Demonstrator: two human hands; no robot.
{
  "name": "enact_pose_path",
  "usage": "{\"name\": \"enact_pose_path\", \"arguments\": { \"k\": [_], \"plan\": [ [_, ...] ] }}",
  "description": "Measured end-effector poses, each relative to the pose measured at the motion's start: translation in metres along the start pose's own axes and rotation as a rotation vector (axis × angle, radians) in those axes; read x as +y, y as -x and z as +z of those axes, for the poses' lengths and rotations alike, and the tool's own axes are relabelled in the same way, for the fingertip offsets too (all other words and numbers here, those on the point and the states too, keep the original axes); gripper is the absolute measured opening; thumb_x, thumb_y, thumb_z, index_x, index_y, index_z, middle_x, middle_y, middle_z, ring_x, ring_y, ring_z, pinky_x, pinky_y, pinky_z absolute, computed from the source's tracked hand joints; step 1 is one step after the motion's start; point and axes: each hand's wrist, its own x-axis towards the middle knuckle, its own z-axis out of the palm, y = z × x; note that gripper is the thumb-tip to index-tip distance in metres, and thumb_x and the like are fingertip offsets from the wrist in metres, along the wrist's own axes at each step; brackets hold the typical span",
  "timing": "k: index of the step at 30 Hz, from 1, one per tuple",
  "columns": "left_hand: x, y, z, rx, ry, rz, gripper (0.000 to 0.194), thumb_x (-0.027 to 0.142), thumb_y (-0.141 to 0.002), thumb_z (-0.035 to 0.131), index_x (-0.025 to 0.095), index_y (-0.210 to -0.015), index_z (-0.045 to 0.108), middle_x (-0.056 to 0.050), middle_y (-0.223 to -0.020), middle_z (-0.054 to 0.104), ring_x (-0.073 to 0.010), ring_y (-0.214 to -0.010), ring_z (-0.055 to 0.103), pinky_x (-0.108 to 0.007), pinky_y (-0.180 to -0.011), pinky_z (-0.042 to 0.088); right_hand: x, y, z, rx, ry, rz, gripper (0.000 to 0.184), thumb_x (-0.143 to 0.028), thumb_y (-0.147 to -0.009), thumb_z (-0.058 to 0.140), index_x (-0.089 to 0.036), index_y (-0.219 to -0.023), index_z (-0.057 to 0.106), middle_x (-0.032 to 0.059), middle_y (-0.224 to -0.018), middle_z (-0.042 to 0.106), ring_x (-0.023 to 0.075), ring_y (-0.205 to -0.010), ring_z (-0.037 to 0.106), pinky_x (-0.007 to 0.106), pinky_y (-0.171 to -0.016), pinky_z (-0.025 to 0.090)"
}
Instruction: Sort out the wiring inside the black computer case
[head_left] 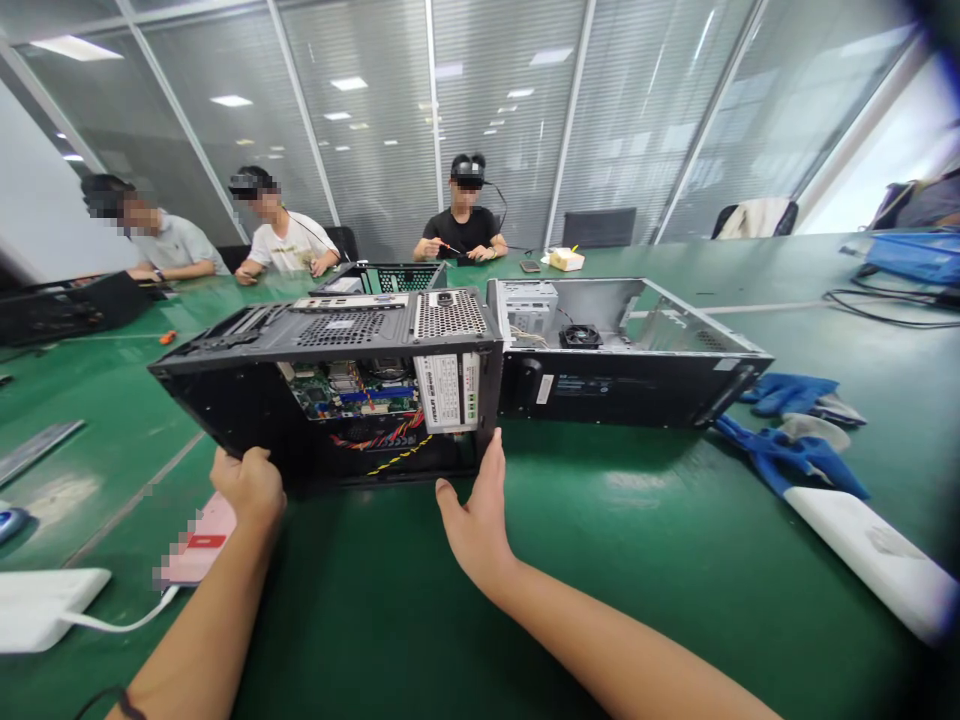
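Observation:
A black computer case (225, 410) stands in front of me with its near side uncovered. Inside show a green circuit board (319, 392), a power supply (448, 392) with a white label, and a bundle of coloured wires (382, 432). My left hand (251, 487) has its fingers curled around the lower left corner of this case. At the lower right corner, my right hand (480, 520) holds the edge, fingers straight along the side and thumb apart in front. A second black case (622, 388), its top uncovered and a fan (580, 336) inside, lies just to the right.
Blue gloves (806, 450) and a white power bank-like block (862, 535) lie right. A pink-covered item (206, 535), a white block (45, 605) with a cable and a metal strip (37, 450) lie left. Three people sit across the green table (600, 600); one holds a red tool.

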Motion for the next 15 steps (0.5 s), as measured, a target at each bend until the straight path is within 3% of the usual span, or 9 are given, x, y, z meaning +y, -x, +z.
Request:
{"name": "enact_pose_path", "arguments": {
  "k": [9, 15],
  "plan": [
    [-0.002, -0.005, 0.030, -0.015, 0.098, 0.028, 0.028, 0.017, -0.057, 0.055, 0.013, -0.085, 0.059, 0.000, -0.079, 0.056, -0.0139, -0.071, 0.047, -0.029, -0.069, 0.043, 0.001, -0.032, 0.015, 0.040, -0.016, 0.018, 0.091, -0.025, -0.084, 0.054, -0.012, -0.156, 0.000, 0.0240, -0.157, 0.019, 0.0355, -0.147, 0.019, 0.060, -0.118, 0.021],
    [-0.009, -0.013, 0.043, 0.002, 0.118, 0.021, 0.032, 0.017, -0.058, 0.054, 0.013, -0.089, 0.061, -0.001, -0.082, 0.058, -0.0148, -0.073, 0.051, -0.031, -0.074, 0.046, -0.001, -0.036, 0.024, 0.076, -0.016, 0.019, 0.095, -0.029, -0.083, 0.056, -0.011, -0.156, -0.002, 0.0257, -0.155, 0.015, 0.0391, -0.147, 0.015, 0.063, -0.116, 0.020]
  ]
}}
